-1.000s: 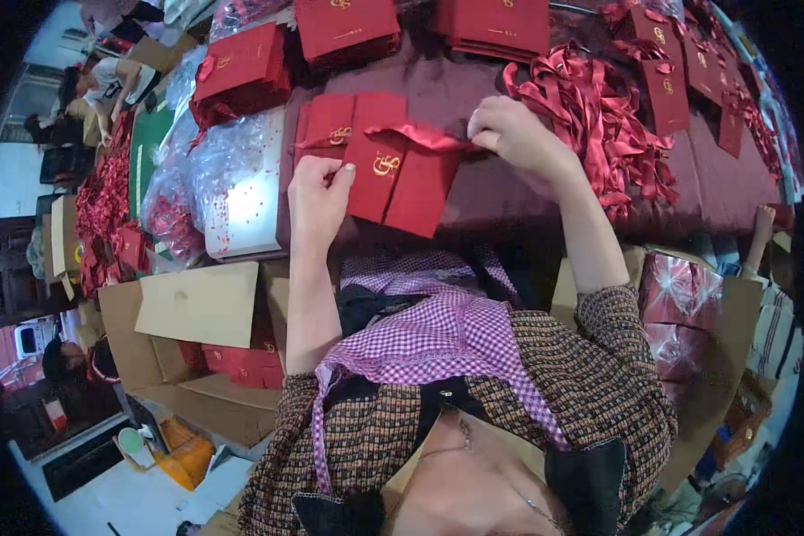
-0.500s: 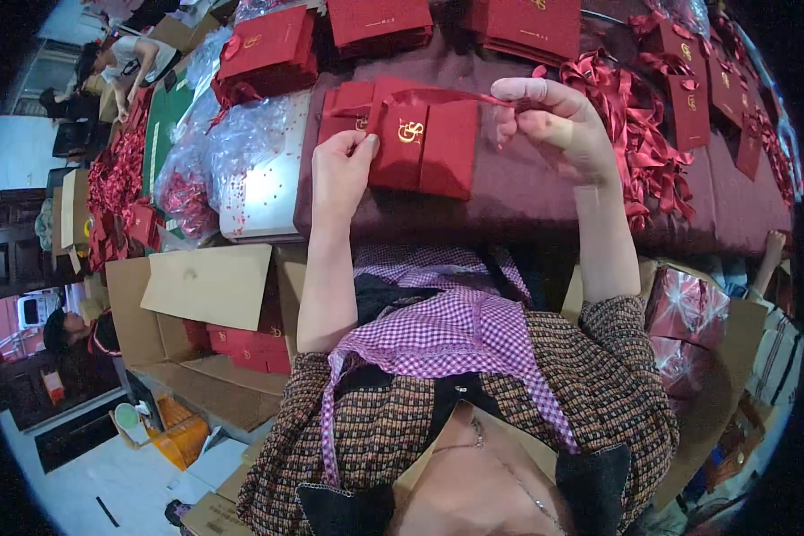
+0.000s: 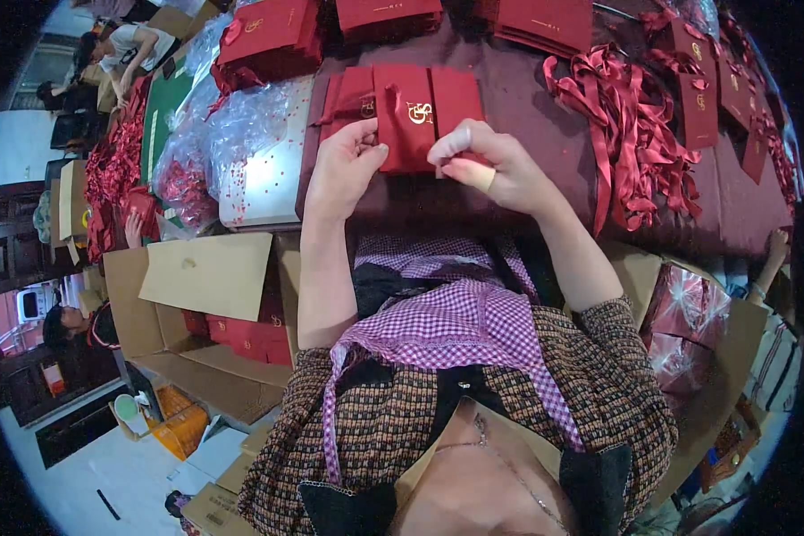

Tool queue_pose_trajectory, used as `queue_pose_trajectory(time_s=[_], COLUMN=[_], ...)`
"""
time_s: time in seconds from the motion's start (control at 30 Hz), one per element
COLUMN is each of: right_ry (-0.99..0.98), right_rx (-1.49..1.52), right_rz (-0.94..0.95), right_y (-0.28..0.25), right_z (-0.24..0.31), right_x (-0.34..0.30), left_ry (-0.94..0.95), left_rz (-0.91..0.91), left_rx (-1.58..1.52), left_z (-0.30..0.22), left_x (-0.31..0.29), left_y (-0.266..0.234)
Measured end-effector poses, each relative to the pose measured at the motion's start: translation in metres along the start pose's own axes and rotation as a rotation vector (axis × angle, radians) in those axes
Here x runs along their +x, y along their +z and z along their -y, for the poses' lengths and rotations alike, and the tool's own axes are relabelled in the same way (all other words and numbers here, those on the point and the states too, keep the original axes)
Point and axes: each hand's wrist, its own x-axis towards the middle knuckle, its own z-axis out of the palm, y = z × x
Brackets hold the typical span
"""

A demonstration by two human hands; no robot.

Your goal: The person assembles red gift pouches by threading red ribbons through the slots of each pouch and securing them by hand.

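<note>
A flat red gift bag (image 3: 414,89) with gold lettering lies before me at the near edge of the cloth-covered table, on top of other red bags. My left hand (image 3: 344,170) is closed at its lower left side, thumb and fingers pinching near the edge. At the lower right edge my right hand (image 3: 491,170) is closed in a pinch, with pale wraps on its fingers. A red ribbon (image 3: 397,100) loops over the bag's front and runs down towards my right fingertips, which partly hide its end.
Stacks of red bags (image 3: 272,40) line the far side. Loose red ribbons (image 3: 621,134) lie to the right. Plastic wrap (image 3: 241,134) sits left, near a white board (image 3: 263,192). Open cartons (image 3: 210,272) flank me below the table. Other people work at the left.
My right hand has come down and left from the raised, stretched ribbon to the bag's lower edge. My left hand has shifted slightly down and right.
</note>
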Motion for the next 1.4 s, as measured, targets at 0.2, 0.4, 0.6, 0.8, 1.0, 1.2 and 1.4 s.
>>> queue_pose_trajectory(time_s=[0.2, 0.4, 0.6, 0.8, 1.0, 1.2, 1.4], right_ry=[-0.108, -0.128, -0.189, -0.15, -0.067, -0.249, -0.286], right_rx=[-0.345, -0.511, -0.628, -0.647, -0.644, -0.945, -0.941], right_rz=[-0.061, -0.135, -0.201, -0.211, -0.223, -0.23, -0.187], right_y=[0.013, 0.02, 0.026, 0.028, 0.032, 0.036, 0.034], right_z=[-0.019, -0.012, -0.008, -0.001, 0.005, 0.016, 0.011], right_x=[0.004, 0.012, 0.02, 0.023, 0.027, 0.033, 0.038], left_ry=[0.033, 0.011, 0.052, 0.096, 0.143, 0.201, 0.157], left_rz=[-0.021, 0.008, -0.005, -0.028, -0.08, -0.129, -0.135], left_rx=[0.048, 0.109, 0.15, 0.171, 0.226, 0.304, 0.181], left_z=[-0.004, -0.015, -0.015, -0.017, -0.018, -0.015, -0.017], left_x=[-0.002, -0.008, -0.01, -0.011, -0.013, -0.015, -0.015], left_y=[0.002, 0.003, 0.007, 0.011, 0.017, 0.023, 0.027])
